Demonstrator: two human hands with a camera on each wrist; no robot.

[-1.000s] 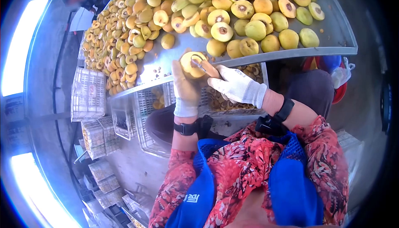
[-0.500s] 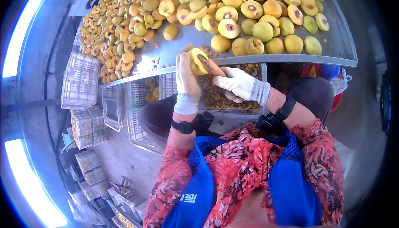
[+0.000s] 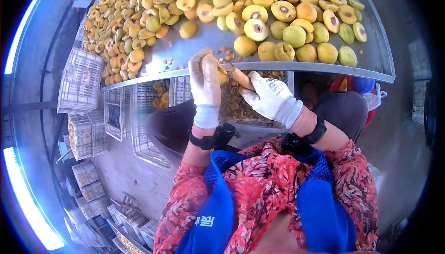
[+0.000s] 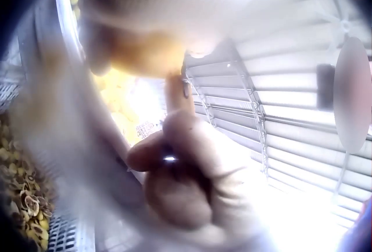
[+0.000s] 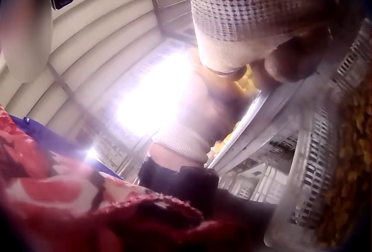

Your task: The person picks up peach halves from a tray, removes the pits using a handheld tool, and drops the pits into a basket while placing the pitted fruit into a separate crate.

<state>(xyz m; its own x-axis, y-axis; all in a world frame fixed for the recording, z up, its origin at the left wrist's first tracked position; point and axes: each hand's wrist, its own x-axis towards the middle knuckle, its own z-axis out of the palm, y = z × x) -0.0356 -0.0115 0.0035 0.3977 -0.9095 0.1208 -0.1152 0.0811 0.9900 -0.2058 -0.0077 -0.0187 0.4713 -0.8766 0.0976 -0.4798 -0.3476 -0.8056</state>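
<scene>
In the head view my gloved left hand (image 3: 204, 80) holds a yellow peach half (image 3: 223, 75) just over the front edge of the metal table. The fingers cover much of the fruit, and its cut face is turned toward the right hand. My gloved right hand (image 3: 271, 95) grips the wooden handle of a pitting tool (image 3: 242, 79), its metal end close by the fruit. The left wrist view shows the handle (image 4: 177, 92) between curled fingers, below the blurred peach half (image 4: 148, 54). Glare and blur hide the tool's tip.
Many halved peaches (image 3: 294, 36) cover the metal table (image 3: 380, 62), with small pit bits near its raised edge. Beneath the edge stands a crate of pits and scraps (image 3: 241, 108). White plastic crates (image 3: 81, 80) stand at left, and a red bucket (image 3: 371, 115) is at right.
The peach half has tipped from showing its cut face upward to standing on edge in the left hand. The tool has swung from over the fruit to its right side.
</scene>
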